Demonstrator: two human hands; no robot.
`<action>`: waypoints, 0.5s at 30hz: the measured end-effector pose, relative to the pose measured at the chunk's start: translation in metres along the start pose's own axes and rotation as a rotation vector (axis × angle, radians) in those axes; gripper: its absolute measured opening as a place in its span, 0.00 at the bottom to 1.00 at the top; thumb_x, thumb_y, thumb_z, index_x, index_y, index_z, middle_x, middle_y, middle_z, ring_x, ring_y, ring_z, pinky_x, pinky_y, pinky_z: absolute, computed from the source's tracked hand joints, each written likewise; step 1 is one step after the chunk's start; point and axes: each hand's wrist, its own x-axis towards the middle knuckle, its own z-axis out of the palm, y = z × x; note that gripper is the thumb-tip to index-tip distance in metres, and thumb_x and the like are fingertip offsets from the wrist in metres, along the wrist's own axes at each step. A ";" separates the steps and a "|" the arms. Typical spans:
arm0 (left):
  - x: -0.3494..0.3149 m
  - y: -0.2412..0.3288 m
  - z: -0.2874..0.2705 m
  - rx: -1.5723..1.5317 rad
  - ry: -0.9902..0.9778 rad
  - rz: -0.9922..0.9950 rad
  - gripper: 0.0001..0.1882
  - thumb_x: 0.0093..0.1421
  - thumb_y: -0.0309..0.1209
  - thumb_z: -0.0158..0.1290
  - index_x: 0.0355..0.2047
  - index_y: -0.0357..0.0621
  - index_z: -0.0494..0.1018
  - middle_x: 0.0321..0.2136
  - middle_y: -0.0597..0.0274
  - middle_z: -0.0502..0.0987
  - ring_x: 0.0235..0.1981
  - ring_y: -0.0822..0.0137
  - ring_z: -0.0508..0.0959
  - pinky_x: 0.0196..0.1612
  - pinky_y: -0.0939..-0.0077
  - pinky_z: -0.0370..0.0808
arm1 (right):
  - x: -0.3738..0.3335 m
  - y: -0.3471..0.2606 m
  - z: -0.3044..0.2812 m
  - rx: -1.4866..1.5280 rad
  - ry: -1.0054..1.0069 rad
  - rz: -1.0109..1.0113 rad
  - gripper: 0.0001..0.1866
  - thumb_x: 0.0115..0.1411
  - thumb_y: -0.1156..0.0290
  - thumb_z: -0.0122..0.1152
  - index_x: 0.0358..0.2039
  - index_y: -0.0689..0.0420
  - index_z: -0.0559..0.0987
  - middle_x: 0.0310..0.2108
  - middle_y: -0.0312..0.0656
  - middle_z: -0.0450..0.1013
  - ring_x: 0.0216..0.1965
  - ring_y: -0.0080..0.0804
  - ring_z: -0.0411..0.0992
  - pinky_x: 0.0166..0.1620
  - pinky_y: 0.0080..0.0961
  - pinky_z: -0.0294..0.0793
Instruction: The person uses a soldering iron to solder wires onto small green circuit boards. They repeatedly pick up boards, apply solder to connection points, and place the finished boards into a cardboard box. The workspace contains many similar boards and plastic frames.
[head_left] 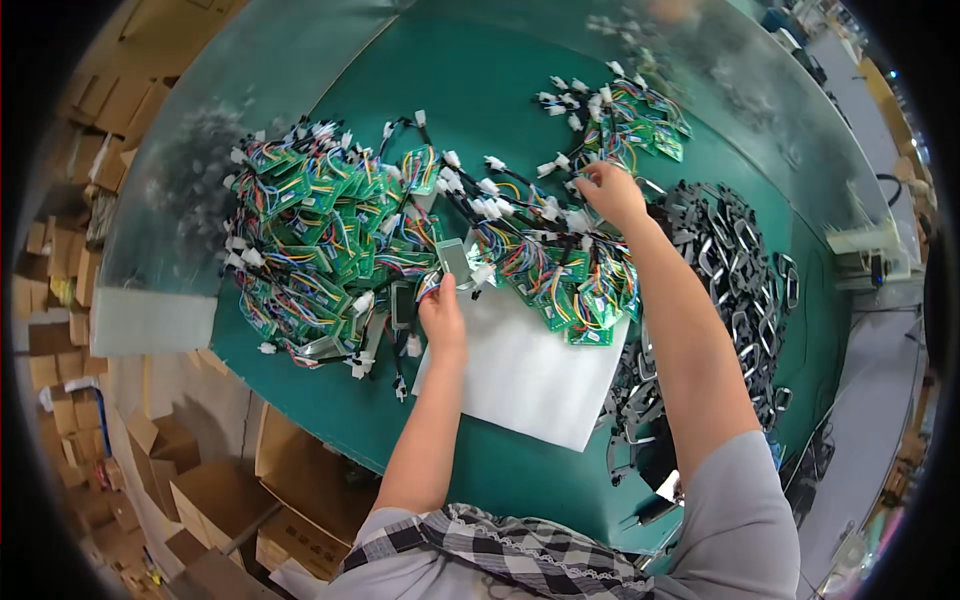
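Observation:
My left hand (443, 318) holds a small circuit board with a grey display screen (452, 257) upright between thumb and fingers, at the near edge of the wired boards. Farther off and to the right, my right hand (613, 195) is closed in a pinch among black cables with white connectors (489, 207); what its fingertips grip is hidden. Below it, several green circuit boards with coloured wires (560, 290) lie bunched on a white foam sheet (530, 375). A large heap of similar boards (330, 215) spreads to the left of my left hand.
Black plastic frames (735, 265) are heaped at the right, partly behind my right forearm. Another small bunch of wired boards (650, 125) lies at the far side of the green table (470, 80). Clear upright panels (170, 200) border the table. Open cardboard boxes (220, 500) stand at lower left.

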 end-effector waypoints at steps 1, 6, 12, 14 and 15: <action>0.002 0.008 0.000 0.091 -0.039 -0.039 0.14 0.63 0.37 0.51 0.41 0.38 0.72 0.38 0.66 0.75 0.39 0.74 0.72 0.42 0.76 0.69 | 0.005 -0.009 0.011 0.028 -0.094 0.091 0.33 0.50 0.46 0.62 0.50 0.57 0.76 0.40 0.52 0.77 0.46 0.47 0.74 0.49 0.37 0.72; 0.030 0.015 -0.011 0.345 -0.169 -0.085 0.16 0.60 0.38 0.53 0.39 0.36 0.73 0.35 0.63 0.75 0.36 0.71 0.73 0.42 0.76 0.68 | 0.004 -0.079 0.029 -0.209 -0.433 0.099 0.51 0.42 0.27 0.55 0.58 0.51 0.70 0.62 0.48 0.58 0.60 0.48 0.62 0.60 0.40 0.62; 0.044 0.043 0.027 0.496 -0.392 -0.243 0.30 0.56 0.41 0.56 0.55 0.41 0.61 0.46 0.60 0.72 0.48 0.67 0.70 0.52 0.74 0.65 | -0.022 -0.096 0.042 -0.253 -0.471 -0.101 0.48 0.43 0.25 0.53 0.54 0.51 0.72 0.58 0.46 0.63 0.57 0.50 0.64 0.58 0.50 0.58; 0.039 0.040 0.039 0.646 -0.359 -0.220 0.30 0.54 0.41 0.58 0.53 0.43 0.61 0.45 0.57 0.72 0.45 0.66 0.72 0.51 0.73 0.67 | -0.031 -0.093 0.042 -0.229 -0.363 -0.178 0.40 0.44 0.32 0.58 0.47 0.52 0.75 0.47 0.45 0.71 0.50 0.46 0.69 0.53 0.45 0.63; 0.034 0.030 0.038 0.620 -0.315 -0.164 0.29 0.54 0.40 0.58 0.51 0.43 0.61 0.44 0.56 0.73 0.44 0.66 0.72 0.49 0.72 0.68 | -0.033 -0.091 0.042 -0.200 -0.353 -0.200 0.38 0.45 0.34 0.60 0.46 0.52 0.75 0.44 0.45 0.72 0.49 0.45 0.70 0.52 0.43 0.63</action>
